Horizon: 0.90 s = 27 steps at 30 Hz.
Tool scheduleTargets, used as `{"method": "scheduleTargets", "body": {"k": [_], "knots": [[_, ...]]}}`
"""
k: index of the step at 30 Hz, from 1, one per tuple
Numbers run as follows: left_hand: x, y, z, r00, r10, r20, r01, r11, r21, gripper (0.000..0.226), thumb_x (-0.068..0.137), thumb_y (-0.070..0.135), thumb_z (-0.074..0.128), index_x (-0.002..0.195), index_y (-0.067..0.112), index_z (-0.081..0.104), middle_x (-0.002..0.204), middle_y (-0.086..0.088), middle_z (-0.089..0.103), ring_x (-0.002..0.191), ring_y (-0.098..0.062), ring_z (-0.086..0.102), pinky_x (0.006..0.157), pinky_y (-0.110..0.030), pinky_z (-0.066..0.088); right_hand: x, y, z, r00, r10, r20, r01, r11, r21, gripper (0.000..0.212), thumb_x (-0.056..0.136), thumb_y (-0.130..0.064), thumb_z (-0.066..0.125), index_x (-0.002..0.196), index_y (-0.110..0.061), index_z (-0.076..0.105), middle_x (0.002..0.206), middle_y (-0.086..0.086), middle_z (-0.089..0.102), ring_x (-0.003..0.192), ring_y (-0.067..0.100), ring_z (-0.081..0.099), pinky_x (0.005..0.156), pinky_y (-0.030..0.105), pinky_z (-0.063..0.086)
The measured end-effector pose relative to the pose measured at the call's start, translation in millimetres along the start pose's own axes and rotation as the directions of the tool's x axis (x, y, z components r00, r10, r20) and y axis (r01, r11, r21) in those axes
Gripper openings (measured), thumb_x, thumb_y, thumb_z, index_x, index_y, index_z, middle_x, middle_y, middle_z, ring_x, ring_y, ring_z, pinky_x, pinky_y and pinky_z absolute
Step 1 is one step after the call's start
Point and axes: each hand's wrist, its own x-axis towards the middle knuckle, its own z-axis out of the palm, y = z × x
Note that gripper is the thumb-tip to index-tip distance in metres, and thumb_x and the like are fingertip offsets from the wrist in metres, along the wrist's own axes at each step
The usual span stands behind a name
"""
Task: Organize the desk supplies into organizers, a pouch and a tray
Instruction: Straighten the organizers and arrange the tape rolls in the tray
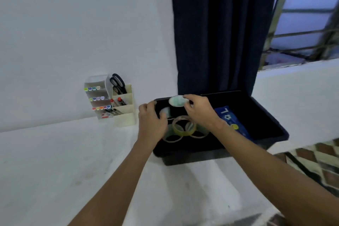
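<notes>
The left hand point(151, 121) is covering the left part of the tape rolls point(183, 128) lying in the black tray point(266, 115), and its fingers point(162, 115) are hiding most of a small pale object there, too blurred to name. The right hand point(199, 110) is hiding the right edge of the pale round thing point(177, 101) it is pinching; what that thing is cannot be told. The right forearm is crossing over the blue pouch point(226, 113), hiding its lower end. Both arms are running off the bottom edge. Near the tabletop's back edge, the organizer point(110, 99) is showing pens too small to make out.
</notes>
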Motion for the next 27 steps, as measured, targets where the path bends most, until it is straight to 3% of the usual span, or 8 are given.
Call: {"method": "scheduleTargets", "body": {"k": [4,7,10,12,15,20,24,27], "knots": [[-32.5,29.9,35.6,0.996,0.007,0.092,-0.012,0.998,0.054,0.048,0.088,0.021,0.054,0.134,0.010,0.046,0.136,-0.011,0.036,0.117,-0.025,0.048,0.099,-0.026,0.036,-39.3,63.7,-58.0,0.997,0.039,-0.065,-0.046,0.993,-0.110,0.037,0.090,-0.007,0.051,0.125,-0.001,0.060,0.128,0.013,0.061,0.117,0.025,0.057,0.099,0.020,0.038],[-52.1,33.5,52.7,0.994,0.001,0.106,-0.013,0.993,0.114,0.047,0.085,0.025,0.055,0.127,0.006,0.052,0.133,-0.018,0.039,0.118,-0.032,0.045,0.102,-0.037,0.039,-64.0,108.1,-90.2,0.993,0.077,-0.093,-0.094,0.977,-0.192,0.037,0.088,-0.007,0.051,0.123,0.001,0.060,0.120,0.016,0.062,0.112,0.032,0.057,0.098,0.030,0.041],[-66.8,20.8,60.4,0.999,0.008,0.031,-0.018,0.935,0.353,0.050,0.077,0.031,0.055,0.116,-0.001,0.055,0.118,-0.029,0.048,0.109,-0.044,0.044,0.096,-0.049,0.040,-85.0,148.1,-110.9,0.976,0.151,-0.157,-0.204,0.883,-0.422,0.041,0.085,-0.018,0.048,0.122,-0.006,0.060,0.119,0.016,0.059,0.113,0.038,0.051,0.099,0.044,0.036],[-78.0,10.1,60.4,0.998,-0.055,0.001,0.047,0.861,0.506,0.054,0.077,0.031,0.060,0.121,0.002,0.051,0.123,-0.029,0.045,0.114,-0.046,0.040,0.100,-0.051,0.034,-98.0,167.6,-117.2,0.953,0.219,-0.209,-0.299,0.787,-0.539,0.039,0.086,-0.023,0.045,0.120,-0.010,0.059,0.121,0.016,0.055,0.114,0.041,0.045,0.101,0.049,0.029],[-92.2,-5.1,60.8,0.991,-0.130,-0.031,0.125,0.816,0.564,0.050,0.083,0.034,0.055,0.121,0.002,0.052,0.131,-0.028,0.041,0.119,-0.046,0.037,0.102,-0.053,0.034,-108.8,176.8,-115.2,0.917,0.324,-0.232,-0.396,0.804,-0.443,0.034,0.089,-0.026,0.043,0.114,-0.007,0.058,0.121,0.017,0.049,0.106,0.042,0.046,0.094,0.048,0.037],[-91.5,-18.5,55.4,0.993,-0.117,-0.017,0.102,0.775,0.623,0.046,0.089,0.032,0.044,0.120,0.000,0.059,0.132,-0.030,0.043,0.122,-0.044,0.038,0.103,-0.052,0.033,-109.4,170.3,-96.7,0.907,0.299,-0.296,-0.392,0.855,-0.338,0.032,0.089,-0.028,0.045,0.104,-0.005,0.062,0.124,0.019,0.047,0.098,0.039,0.044,0.082,0.044,0.044],[-79.7,-36.4,38.4,0.994,-0.092,-0.051,0.103,0.753,0.650,0.043,0.090,0.029,0.044,0.114,0.000,0.065,0.128,-0.032,0.047,0.119,-0.045,0.041,0.101,-0.051,0.036,-97.5,152.7,-76.5,0.923,0.274,-0.270,-0.357,0.872,-0.336,0.064,0.078,-0.044,0.021,0.106,-0.005,0.063,0.135,0.022,0.044,0.107,0.040,0.044,0.088,0.045,0.044],[-66.9,-50.0,27.7,0.994,-0.101,-0.050,0.108,0.732,0.673,0.042,0.091,0.029,0.043,0.109,0.000,0.067,0.130,-0.032,0.046,0.120,-0.045,0.041,0.101,-0.051,0.036,-82.7,144.9,-63.5,0.930,0.297,-0.218,-0.362,0.850,-0.384,0.052,0.089,-0.038,0.031,0.118,-0.007,0.061,0.148,0.022,0.033,0.120,0.043,0.040,0.100,0.048,0.041]]}}
